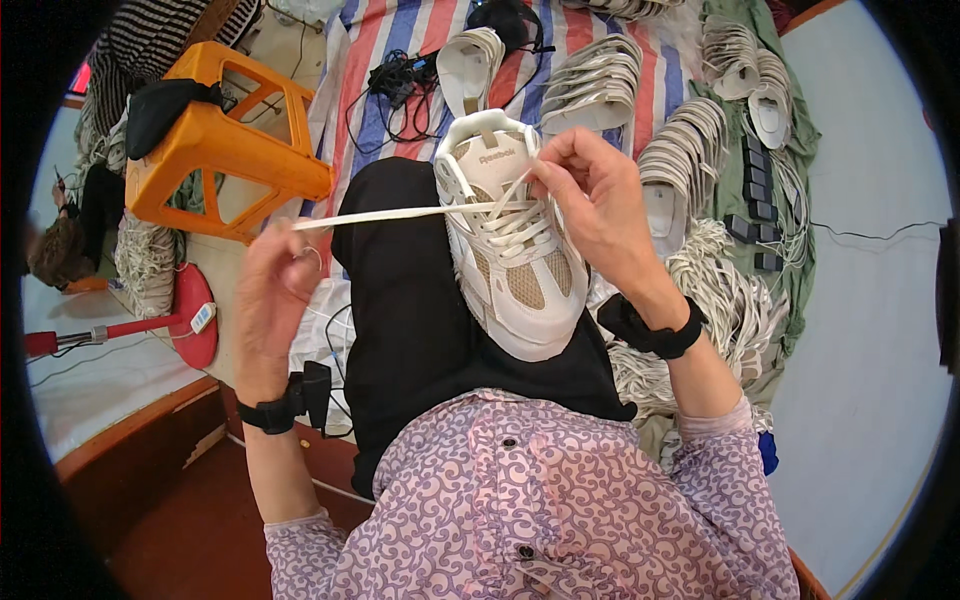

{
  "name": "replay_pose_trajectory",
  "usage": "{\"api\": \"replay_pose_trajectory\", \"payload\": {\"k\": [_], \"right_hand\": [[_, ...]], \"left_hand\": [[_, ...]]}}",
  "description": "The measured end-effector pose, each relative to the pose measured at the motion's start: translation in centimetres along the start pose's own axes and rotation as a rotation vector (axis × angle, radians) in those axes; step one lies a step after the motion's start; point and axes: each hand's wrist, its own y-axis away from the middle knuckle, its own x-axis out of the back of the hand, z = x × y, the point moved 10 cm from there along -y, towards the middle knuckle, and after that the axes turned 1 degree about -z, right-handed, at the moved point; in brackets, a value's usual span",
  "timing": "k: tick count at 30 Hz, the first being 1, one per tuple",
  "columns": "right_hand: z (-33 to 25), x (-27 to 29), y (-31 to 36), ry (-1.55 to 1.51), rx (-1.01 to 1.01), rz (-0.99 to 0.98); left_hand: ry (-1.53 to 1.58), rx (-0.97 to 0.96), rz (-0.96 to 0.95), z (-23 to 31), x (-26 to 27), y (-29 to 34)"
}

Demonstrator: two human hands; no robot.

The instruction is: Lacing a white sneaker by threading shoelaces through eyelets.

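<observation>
Shoe (527, 290) mid-frame, lower rows (520, 241) laced, upper eyelets (453, 182) seemingly left. Taut lace (390, 214) in pinched fingers (277, 243) of left hand (267, 300); another strand (510, 193) pinched in right hand (602, 205).

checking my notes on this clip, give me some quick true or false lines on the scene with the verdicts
1. The left hand holds a white lace stretched sideways from the shoe. True.
2. The toe points away from the person. False: the toe points toward the person.
3. The right hand pinches lace beside the shoe's tongue. True.
4. The shoe rests on the striped sheet. False: it rests on the person's black-clothed lap.
5. There is a black band on each wrist. True: left band, right band.
6. The stool is blue. False: the stool is orange.
</observation>
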Motion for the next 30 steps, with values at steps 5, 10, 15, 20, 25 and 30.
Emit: {"api": "replay_pose_trajectory", "payload": {"k": [5, 10, 15, 20, 25, 30], "right_hand": [[1.1, -1.4, -1.0, -0.707, -0.27, -0.156], [-0.9, -2.0, 0.3, 0.174, -0.056, -0.428], [-3.1, -2.9, 1.1, 0.399, 0.265, -0.318], [-3.4, -3.2, 1.3, 0.44, 0.278, -0.344], [-3.6, -4.1, 0.8, 0.551, 0.28, -0.439], [-3.7, -5.0, 0.5, 0.379, 0.242, -0.534]], "left_hand": [[0.519, -0.035, -0.018, 4.0, 3.3, 0.7], [0.672, -0.156, 0.051, 7.1, 7.4, 0.7], [0.653, -0.215, 0.026, 8.3, 9.2, 0.3], [0.698, -0.209, 0.03, 7.7, 9.5, 0.6], [0.706, -0.187, 0.047, 7.0, 9.1, 0.8], [0.719, -0.19, 0.039, 6.3, 9.3, 0.9]]}}
